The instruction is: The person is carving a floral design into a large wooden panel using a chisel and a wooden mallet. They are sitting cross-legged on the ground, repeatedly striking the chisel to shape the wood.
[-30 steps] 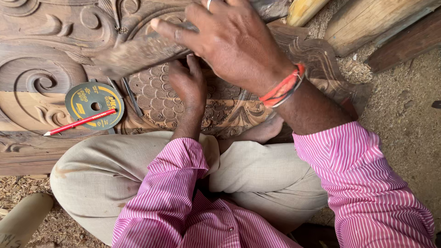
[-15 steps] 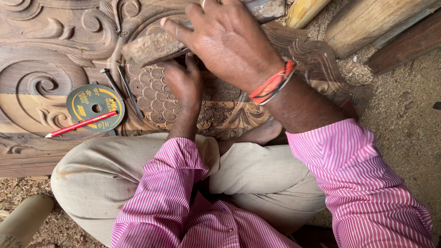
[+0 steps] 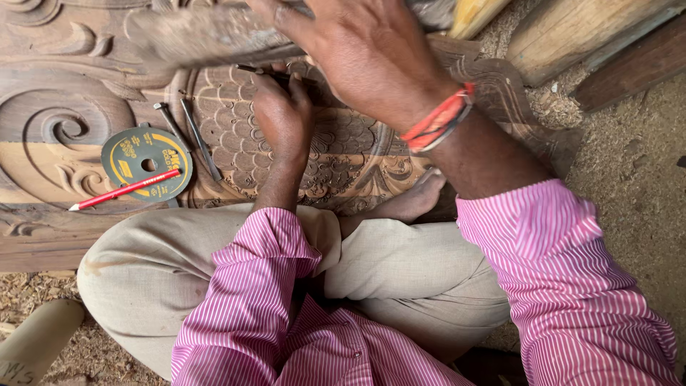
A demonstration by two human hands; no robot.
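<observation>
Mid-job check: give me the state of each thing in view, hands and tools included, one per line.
left hand: gripping a thin chisel, resting on the panel
chisel: held, tip on the scale pattern
right hand: raised, holding a blurred wooden mallet
mallet: above the panel, motion-blurred
carved wooden panel: lying flat, partly carved
cutting disc: flat on the panel
red pencil: lying across the disc
two spare chisels: lying loose, untouched

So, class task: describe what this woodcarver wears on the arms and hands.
Both arms wear pink-and-white pinstriped shirt sleeves, pushed up the forearms. The right hand has a bundle of red and orange threads around the wrist, with a thin grey band. The left hand is bare: no glove or band visible.
</observation>
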